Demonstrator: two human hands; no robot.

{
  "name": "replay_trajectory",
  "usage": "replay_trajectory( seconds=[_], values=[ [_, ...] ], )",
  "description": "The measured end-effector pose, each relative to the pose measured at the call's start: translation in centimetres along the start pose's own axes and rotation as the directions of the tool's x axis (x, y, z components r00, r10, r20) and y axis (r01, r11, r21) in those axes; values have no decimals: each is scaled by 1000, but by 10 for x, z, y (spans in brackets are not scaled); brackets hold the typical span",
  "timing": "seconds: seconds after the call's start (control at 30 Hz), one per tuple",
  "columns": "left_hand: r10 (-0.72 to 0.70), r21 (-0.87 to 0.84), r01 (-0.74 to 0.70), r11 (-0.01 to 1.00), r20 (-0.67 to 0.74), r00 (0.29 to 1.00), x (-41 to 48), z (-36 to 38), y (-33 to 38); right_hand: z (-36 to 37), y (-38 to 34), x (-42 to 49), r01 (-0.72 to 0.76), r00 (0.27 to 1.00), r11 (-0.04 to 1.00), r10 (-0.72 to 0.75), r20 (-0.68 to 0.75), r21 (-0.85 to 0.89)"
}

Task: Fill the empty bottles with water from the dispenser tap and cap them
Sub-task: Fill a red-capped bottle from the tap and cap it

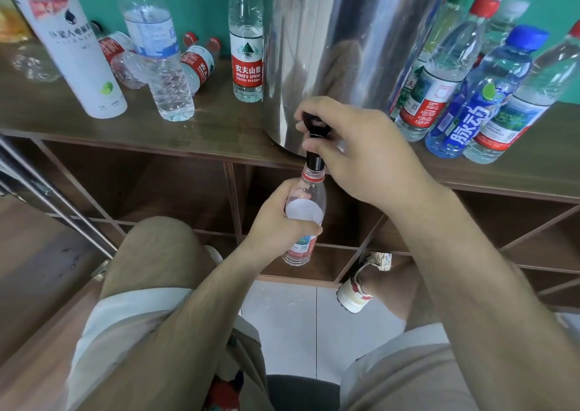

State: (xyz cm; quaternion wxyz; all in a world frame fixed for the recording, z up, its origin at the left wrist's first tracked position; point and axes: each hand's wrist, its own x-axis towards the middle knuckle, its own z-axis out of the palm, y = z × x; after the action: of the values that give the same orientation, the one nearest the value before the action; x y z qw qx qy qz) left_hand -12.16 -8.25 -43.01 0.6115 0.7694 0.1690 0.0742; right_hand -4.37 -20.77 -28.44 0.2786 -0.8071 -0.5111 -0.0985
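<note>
A shiny steel water dispenser [339, 34] stands on a wooden shelf top [219, 128]. Its black tap [315, 156] hangs over the shelf's front edge. My right hand [361, 150] grips the tap's black lever. My left hand [282, 216] holds an uncapped clear bottle with a red label [309, 191] just under the spout, its mouth touching the tap. The bottle tilts slightly and its lower part sticks out below my fingers.
Left of the dispenser stand a red-labelled bottle [246, 43], a clear bottle [157, 49] and a white bottle [72, 53], with several bottles lying behind. Several capped bottles [470, 97] crowd the right. Open cubbies lie below. My knees and a sandalled foot [364, 282] are beneath.
</note>
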Motion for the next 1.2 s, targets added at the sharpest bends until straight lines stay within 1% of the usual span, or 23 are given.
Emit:
replay_trajectory(
  seconds=[0.07, 0.17, 0.2, 0.27, 0.3, 0.33, 0.37, 0.43, 0.47, 0.5, 0.53, 0.6, 0.63, 0.67, 0.73, 0.83, 0.9, 1.0, 1.2],
  values=[
    [-2, -2, 2, 1000, -6, 1000, 0, 0, 0, 12, 0, -8, 71, 990, 995, -79, -114, -71],
    [-13, -41, 13, 999, -1, 1000, -2, 0, 4, 28, 4, -20, 148, 949, 978, -182, -258, -144],
    [-16, -43, 16, 999, 0, 1000, -3, 1, 6, 32, 7, -23, 190, 938, 969, -226, -261, -157],
    [-2, -39, 2, 999, 0, 1000, -5, 0, 9, 39, 11, -29, 269, 931, 950, -299, -209, -159],
    [11, -36, -11, 999, 1, 1000, -6, 0, 10, 42, 12, -34, 280, 932, 951, -302, -201, -129],
    [23, -31, -23, 999, 1, 1000, -6, 0, 11, 45, 13, -40, 262, 935, 963, -271, -230, -69],
    [30, -25, -30, 999, -1, 1000, -6, 0, 12, 48, 16, -47, 222, 934, 975, -209, -292, 14],
    [29, -10, -29, 1000, -4, 1000, -3, 1, 13, 53, 22, -60, 113, 894, 976, -18, -449, 185],
    [22, -2, -22, 1000, -5, 1000, -3, 1, 12, 57, 26, -66, 47, 870, 965, 88, -486, 258],
    [20, -5, -20, 1000, -2, 1000, -2, 1, 11, 61, 31, -70, -20, 864, 949, 175, -473, 315],
    [27, -19, -27, 999, 3, 1000, -2, 1, 10, 65, 36, -73, -86, 880, 931, 238, -412, 354],
    [48, -48, -48, 998, 11, 999, -2, 0, 7, 73, 42, -73, -215, 929, 890, 313, -197, 402],
    [55, -53, -55, 997, 10, 998, -2, -1, 6, 77, 44, -71, -251, 945, 874, 315, -92, 415],
    [62, -51, -61, 997, 8, 998, -2, -1, 6, 81, 46, -68, -260, 955, 875, 295, -26, 408],
    [65, -31, -65, 997, 9, 998, -1, 0, 6, 88, 51, -61, -260, 964, 893, 265, 38, 367],
    [31, -12, -31, 999, 9, 999, -1, 3, 1, 95, 59, -54, -313, 950, 872, 284, 132, 377],
    [13, 4, -13, 1000, 9, 1000, 0, 4, -1, 98, 63, -54, -314, 949, 860, 272, 159, 402],
    [-20, 8, 20, 1000, 13, 1000, 1, 5, -2, 100, 65, -57, -307, 952, 846, 267, 152, 436],
    [-57, 40, 56, 998, 27, 998, 0, 8, -1, 103, 68, -59, -324, 946, 833, 280, 163, 449]
  ],
)
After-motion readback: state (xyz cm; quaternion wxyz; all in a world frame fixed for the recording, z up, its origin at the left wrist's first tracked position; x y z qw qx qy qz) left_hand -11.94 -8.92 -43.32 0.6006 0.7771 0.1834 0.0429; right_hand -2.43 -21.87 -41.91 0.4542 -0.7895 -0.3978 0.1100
